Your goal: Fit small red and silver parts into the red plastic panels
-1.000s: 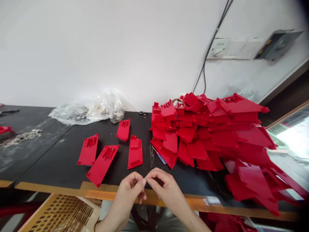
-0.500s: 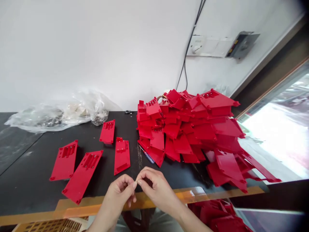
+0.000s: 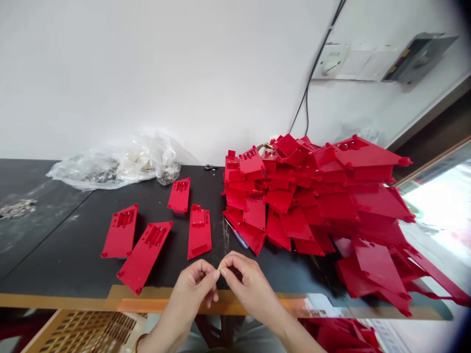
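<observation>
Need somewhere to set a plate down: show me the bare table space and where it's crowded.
Bare black table lies left of the four loose red plates, below the plastic bag and right of the metal bits. Only a narrow strip separates the plates from the red pile; the pile's side is crowded.

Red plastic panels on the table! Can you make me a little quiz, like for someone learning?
1. How many loose red plastic panels lie apart from the big red heap?
2. True or false: the left hand and right hand touch at their fingers.
3. What lies behind the loose panels on the black tabletop? A) a crumpled clear plastic bag B) a blue bucket C) a cardboard box

Key: 1) four; 2) true; 3) A
</observation>
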Motion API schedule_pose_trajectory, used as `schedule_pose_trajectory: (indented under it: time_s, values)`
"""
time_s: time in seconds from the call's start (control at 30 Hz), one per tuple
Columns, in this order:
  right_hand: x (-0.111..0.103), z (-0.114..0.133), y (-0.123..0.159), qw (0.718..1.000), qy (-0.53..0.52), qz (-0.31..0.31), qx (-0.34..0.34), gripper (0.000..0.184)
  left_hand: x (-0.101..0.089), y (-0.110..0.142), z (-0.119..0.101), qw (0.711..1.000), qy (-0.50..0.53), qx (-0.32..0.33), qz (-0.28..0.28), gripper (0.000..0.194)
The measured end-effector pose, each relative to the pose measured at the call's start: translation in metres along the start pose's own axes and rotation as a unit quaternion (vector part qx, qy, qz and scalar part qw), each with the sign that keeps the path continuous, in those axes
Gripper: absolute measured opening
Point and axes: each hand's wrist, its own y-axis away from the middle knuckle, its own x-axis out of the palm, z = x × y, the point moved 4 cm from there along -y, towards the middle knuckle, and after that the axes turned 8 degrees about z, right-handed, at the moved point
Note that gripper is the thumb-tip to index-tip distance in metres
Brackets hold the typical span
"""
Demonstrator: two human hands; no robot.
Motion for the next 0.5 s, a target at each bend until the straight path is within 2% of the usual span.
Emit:
schedule_pose_trajectory:
  time_s: [0.2,0.43,0.5]
  values:
    - [0.001,-0.01,0.0013,0.999,-0.041,0.008,0.017,0.018,0.0013,0.0006,0.0027,1.0,0.014,0.001,0.005,0.038]
    - [-0.0022,-0.0072,0.0082,0.999,0.016,-0.023,-0.02,0.017,0.0079,0.0008,0.004,1.0,0.008,-0.004,0.009,0.038]
    - [-0.0023,-0.0087,0.0091,1.0,0.004,-0.016,-0.011,0.018,0.0091,0.0016,0.0054,1.0,0.02,-0.008,0.016,0.038]
